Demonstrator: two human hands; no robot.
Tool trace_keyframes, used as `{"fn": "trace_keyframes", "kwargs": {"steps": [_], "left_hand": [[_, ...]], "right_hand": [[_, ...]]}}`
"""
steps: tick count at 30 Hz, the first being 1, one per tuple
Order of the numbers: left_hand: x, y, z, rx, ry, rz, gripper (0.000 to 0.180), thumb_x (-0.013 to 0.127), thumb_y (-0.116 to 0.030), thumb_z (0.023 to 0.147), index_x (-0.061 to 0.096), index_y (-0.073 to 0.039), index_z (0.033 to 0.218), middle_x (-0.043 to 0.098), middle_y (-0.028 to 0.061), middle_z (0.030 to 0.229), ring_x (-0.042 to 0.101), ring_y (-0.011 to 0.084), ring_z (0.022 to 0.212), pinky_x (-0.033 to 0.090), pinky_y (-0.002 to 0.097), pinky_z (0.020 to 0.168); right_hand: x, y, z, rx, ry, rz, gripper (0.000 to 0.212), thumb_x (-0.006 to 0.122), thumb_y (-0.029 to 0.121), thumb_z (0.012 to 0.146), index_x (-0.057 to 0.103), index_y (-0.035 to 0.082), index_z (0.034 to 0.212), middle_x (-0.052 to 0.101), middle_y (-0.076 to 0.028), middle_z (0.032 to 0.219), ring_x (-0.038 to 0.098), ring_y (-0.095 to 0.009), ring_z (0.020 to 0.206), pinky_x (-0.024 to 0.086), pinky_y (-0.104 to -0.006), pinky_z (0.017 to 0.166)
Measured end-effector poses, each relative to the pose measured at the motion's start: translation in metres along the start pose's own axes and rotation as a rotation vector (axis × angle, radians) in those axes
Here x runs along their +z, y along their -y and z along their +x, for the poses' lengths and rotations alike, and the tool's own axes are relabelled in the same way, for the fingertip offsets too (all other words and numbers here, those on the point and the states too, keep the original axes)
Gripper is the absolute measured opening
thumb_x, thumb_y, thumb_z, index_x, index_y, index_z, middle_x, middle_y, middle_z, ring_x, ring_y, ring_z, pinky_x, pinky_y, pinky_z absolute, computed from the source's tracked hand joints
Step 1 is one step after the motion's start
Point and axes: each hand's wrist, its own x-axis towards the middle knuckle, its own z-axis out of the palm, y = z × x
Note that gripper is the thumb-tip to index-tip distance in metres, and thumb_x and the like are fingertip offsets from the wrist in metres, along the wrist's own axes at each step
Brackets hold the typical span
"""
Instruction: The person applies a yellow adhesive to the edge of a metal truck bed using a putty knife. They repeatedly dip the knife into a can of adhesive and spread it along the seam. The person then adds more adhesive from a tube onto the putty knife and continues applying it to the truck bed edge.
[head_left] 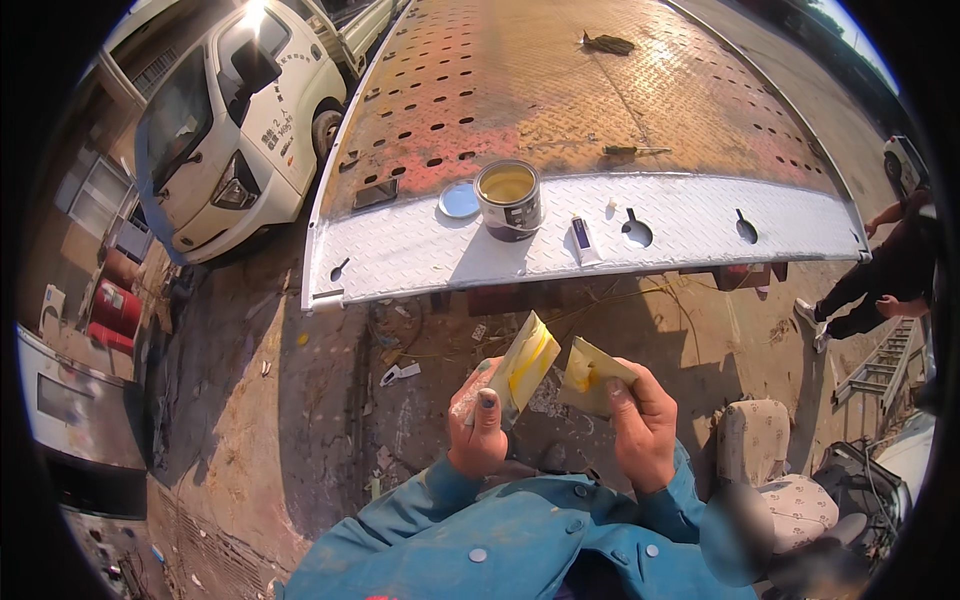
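Observation:
My left hand [478,430] is closed on a pale flat putty spreader [517,382] with bright yellow paste streaked across its face. A smaller pale putty spreader [592,377], with a yellow smear, is pinched between the thumb and fingers of my right hand [645,425]. The two spreaders are held close to each other but apart, in front of my chest. Beyond them, an opened can [512,222] with yellowish contents stands on a white-painted metal edge [400,250]. Its blue lid [458,200] lies to the left; a white and dark-blue tube [584,242] lies to the right, near a small white cap [612,204].
The rusty, perforated truck bed [490,90] stretches away, bearing a thin tool [635,150] and a dark rag-like thing [608,43]. A white truck [240,120] stands left. At right are a person [880,260], a ladder [880,365] and a patterned seat [752,440].

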Motion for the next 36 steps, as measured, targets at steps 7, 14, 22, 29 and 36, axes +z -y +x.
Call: {"fn": "trace_keyframes", "kwargs": {"steps": [7,14,22,29,36], "left_hand": [[0.008,-0.004,0.001,0.211,0.234,0.096,0.06,0.051,-0.04,0.124,0.068,0.013,0.149,0.071,0.0264,0.142,0.071,0.035,0.124,0.057,0.045,0.105],[0.01,-0.01,0.006,0.167,0.192,0.179,0.067,0.045,-0.046,0.125,0.066,0.013,0.149,0.071,0.0263,0.139,0.072,0.0359,0.123,0.058,0.0444,0.104],[0.012,-0.01,0.011,0.072,0.069,0.063,0.073,0.042,-0.053,0.126,0.065,0.012,0.151,0.071,0.0217,0.142,0.069,0.0301,0.13,0.054,0.0414,0.112],[0.003,-0.009,-0.002,-0.412,-0.003,-0.6,0.083,0.049,-0.062,0.121,0.058,0.011,0.158,0.068,0.021,0.154,0.068,0.0277,0.141,0.053,0.0417,0.119],[0.027,-0.002,-0.013,-0.602,0.022,-0.949,0.079,0.049,-0.057,0.122,0.05,0.009,0.164,0.063,0.0237,0.162,0.063,0.0362,0.15,0.048,0.0505,0.129]], "right_hand": [[0.007,-0.004,0.003,0.158,-0.081,0.233,0.029,0.057,0.008,0.122,0.068,-0.004,0.145,0.076,-0.005,0.128,0.066,-0.01,0.116,0.055,-0.0282,0.104],[0.014,-0.009,-0.009,-0.272,0.114,-0.286,0.035,0.068,-0.011,0.105,0.076,0.0,0.137,0.078,-0.02,0.13,0.077,-0.034,0.118,0.062,-0.0384,0.101],[-0.003,-0.021,-0.01,-0.47,0.38,-0.552,0.049,0.071,-0.014,0.089,0.079,0.002,0.135,0.079,-0.017,0.133,0.076,-0.04,0.123,0.063,-0.0464,0.107],[-0.02,-0.018,-0.003,-0.211,-0.061,0.183,0.04,0.06,-0.004,0.115,0.068,-0.003,0.154,0.075,-0.015,0.147,0.07,-0.025,0.136,0.054,-0.0397,0.12],[0.007,-0.03,-0.008,-0.343,-0.012,-0.103,0.046,0.063,-0.005,0.113,0.066,-0.002,0.158,0.074,-0.019,0.149,0.071,-0.027,0.138,0.055,-0.0383,0.116]]}}
